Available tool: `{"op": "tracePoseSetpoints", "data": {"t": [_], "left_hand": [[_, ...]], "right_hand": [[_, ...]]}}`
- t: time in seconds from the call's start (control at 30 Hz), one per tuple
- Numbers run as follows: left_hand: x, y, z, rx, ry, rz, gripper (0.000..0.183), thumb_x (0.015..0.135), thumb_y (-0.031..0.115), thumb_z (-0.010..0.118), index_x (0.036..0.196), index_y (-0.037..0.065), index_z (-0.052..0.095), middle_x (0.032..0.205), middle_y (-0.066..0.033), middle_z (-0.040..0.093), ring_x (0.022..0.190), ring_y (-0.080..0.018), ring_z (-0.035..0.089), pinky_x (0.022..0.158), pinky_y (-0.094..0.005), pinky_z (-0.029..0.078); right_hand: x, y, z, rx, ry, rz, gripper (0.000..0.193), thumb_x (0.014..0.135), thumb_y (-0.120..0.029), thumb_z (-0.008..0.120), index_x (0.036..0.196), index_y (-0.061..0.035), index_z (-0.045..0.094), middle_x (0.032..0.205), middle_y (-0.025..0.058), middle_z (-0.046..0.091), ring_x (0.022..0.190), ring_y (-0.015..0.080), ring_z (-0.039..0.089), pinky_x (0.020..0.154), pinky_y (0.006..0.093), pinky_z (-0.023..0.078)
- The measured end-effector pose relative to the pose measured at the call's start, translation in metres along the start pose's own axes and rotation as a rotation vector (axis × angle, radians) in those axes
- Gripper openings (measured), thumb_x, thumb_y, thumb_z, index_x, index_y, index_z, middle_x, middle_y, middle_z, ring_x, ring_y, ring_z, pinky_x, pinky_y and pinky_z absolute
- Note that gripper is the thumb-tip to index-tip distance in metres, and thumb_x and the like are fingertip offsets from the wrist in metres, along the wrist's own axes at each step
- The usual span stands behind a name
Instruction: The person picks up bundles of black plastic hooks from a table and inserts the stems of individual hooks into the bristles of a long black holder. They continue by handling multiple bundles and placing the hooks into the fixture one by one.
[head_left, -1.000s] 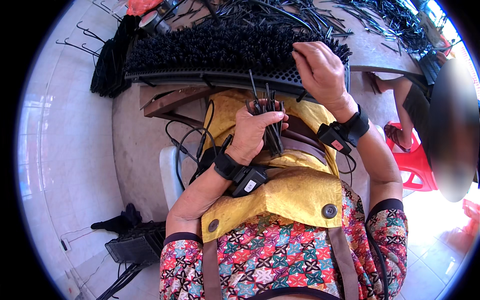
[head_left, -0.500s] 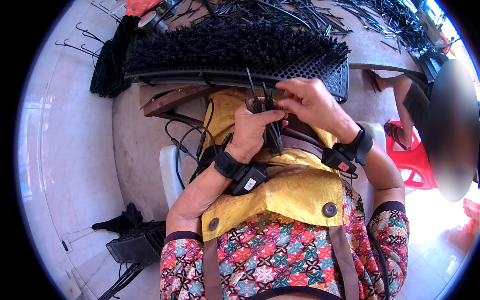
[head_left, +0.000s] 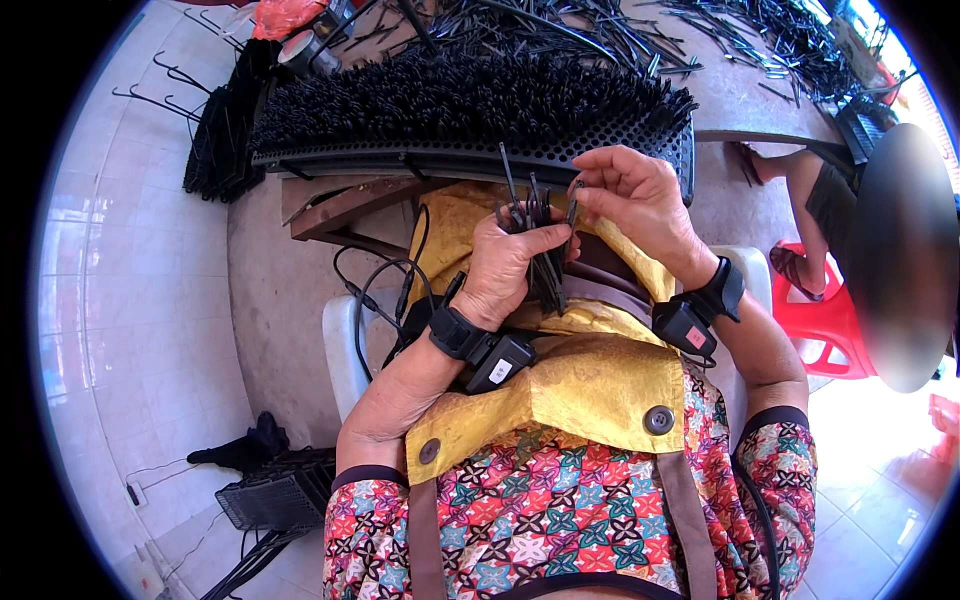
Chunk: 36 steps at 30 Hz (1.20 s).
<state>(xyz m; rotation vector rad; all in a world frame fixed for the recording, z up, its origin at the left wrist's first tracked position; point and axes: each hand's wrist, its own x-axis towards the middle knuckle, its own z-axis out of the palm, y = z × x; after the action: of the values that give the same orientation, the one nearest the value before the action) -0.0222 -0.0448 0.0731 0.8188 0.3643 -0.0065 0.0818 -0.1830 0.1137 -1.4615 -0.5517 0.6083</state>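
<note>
My left hand (head_left: 505,266) grips a bundle of thin black plastic sticks (head_left: 541,250) held upright over my lap. My right hand (head_left: 632,196) pinches a single black stick (head_left: 573,203) at the top of that bundle, just below the edge of a black perforated panel (head_left: 470,158). The panel lies on the table edge and is packed with upright black sticks, like a brush. Both wrists carry black strapped devices with cables.
Loose black sticks (head_left: 600,35) litter the brown table (head_left: 735,95) beyond the panel. Black wire hooks (head_left: 205,110) hang at the left. Another person sits on a red stool (head_left: 825,320) to the right. A black crate (head_left: 275,490) rests on the tiled floor, lower left.
My right hand came down from the panel's right end to the bundle in my left hand and now lifts one stick out of it. My left hand stayed put.
</note>
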Motion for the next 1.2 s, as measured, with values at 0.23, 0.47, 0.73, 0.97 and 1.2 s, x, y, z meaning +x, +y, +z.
{"op": "tracePoseSetpoints", "data": {"t": [0.23, 0.47, 0.73, 0.97, 1.2], "left_hand": [[0.003, -0.002, -0.004, -0.010, 0.117, 0.048, 0.013, 0.076, -0.004, 0.067, 0.087, 0.001, 0.062, 0.079, -0.0071, 0.064, 0.067, -0.0176, 0.064, 0.063, -0.0287, 0.054], [0.004, -0.002, -0.004, -0.004, 0.213, 0.075, 0.012, 0.077, -0.002, 0.066, 0.088, 0.002, 0.061, 0.080, -0.0059, 0.064, 0.070, -0.0162, 0.062, 0.066, -0.0281, 0.052], [0.004, -0.003, -0.006, -0.028, 0.155, 0.038, 0.011, 0.076, -0.004, 0.068, 0.084, 0.001, 0.062, 0.078, -0.0067, 0.064, 0.068, -0.0155, 0.062, 0.065, -0.0263, 0.052], [0.000, 0.005, -0.004, -0.002, 0.045, 0.002, 0.010, 0.078, 0.000, 0.067, 0.087, 0.000, 0.061, 0.078, -0.0082, 0.064, 0.069, -0.0165, 0.063, 0.061, -0.0281, 0.054], [-0.004, 0.008, -0.002, 0.042, 0.006, -0.002, 0.012, 0.078, 0.000, 0.068, 0.087, 0.002, 0.061, 0.077, -0.0084, 0.064, 0.067, -0.0173, 0.063, 0.060, -0.0292, 0.054]], "right_hand": [[-0.007, 0.013, 0.007, -0.530, -0.007, -0.205, 0.042, 0.079, 0.000, 0.065, 0.118, -0.0012, 0.050, 0.079, 0.0095, 0.064, 0.063, 0.0081, 0.060, 0.053, 0.0217, 0.048], [-0.026, 0.017, -0.007, -1.145, -0.348, -0.942, 0.033, 0.067, -0.014, 0.061, 0.098, -0.0028, 0.059, 0.071, 0.0071, 0.049, 0.065, 0.0238, 0.050, 0.056, 0.0354, 0.044], [-0.030, 0.029, -0.008, -1.256, -0.412, -1.056, 0.029, 0.065, -0.016, 0.060, 0.092, -0.0048, 0.062, 0.075, 0.0054, 0.049, 0.068, 0.0211, 0.050, 0.057, 0.0322, 0.044], [-0.034, 0.014, -0.015, -1.136, -0.308, -1.152, 0.037, 0.061, -0.015, 0.063, 0.096, -0.0018, 0.061, 0.085, 0.0123, 0.052, 0.070, 0.0235, 0.052, 0.058, 0.0326, 0.045], [-0.037, -0.012, -0.011, -1.014, -0.095, -1.161, 0.040, 0.061, -0.010, 0.064, 0.099, 0.0000, 0.059, 0.094, 0.0164, 0.054, 0.076, 0.0279, 0.054, 0.063, 0.0352, 0.048]]}}
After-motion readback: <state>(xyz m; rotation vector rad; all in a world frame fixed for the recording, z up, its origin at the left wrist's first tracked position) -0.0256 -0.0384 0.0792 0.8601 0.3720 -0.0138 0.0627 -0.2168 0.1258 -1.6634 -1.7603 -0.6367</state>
